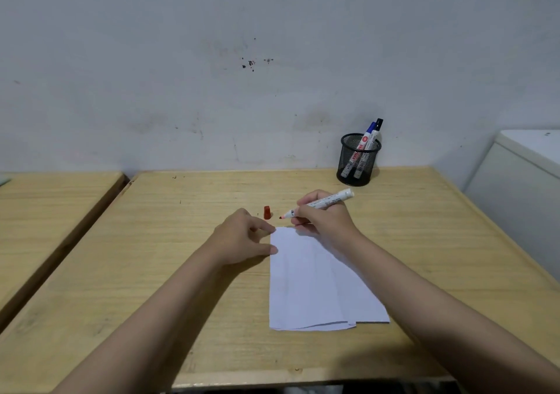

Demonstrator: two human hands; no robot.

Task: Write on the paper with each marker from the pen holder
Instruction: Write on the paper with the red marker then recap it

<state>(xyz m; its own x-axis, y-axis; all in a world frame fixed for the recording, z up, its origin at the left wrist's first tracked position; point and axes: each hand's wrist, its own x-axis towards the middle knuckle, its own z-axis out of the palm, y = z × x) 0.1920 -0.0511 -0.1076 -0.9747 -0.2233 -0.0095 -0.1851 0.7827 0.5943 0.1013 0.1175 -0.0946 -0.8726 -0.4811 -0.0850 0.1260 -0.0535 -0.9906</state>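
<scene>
A folded white paper (315, 281) lies on the wooden desk (181, 272). My right hand (325, 219) grips an uncapped red marker (330, 200), its red tip pointing left just past the paper's top edge, above the desk. The marker's red cap (267, 212) stands on the desk left of the tip. My left hand (242, 237) rests at the paper's top left corner, fingertips touching its edge. A black mesh pen holder (357, 160) at the back right holds a blue-capped marker (367, 135) and a black-capped marker (376, 129).
A second wooden desk (51, 208) adjoins on the left with a gap between. A white cabinet (521, 181) stands to the right. A stained wall runs directly behind the desk.
</scene>
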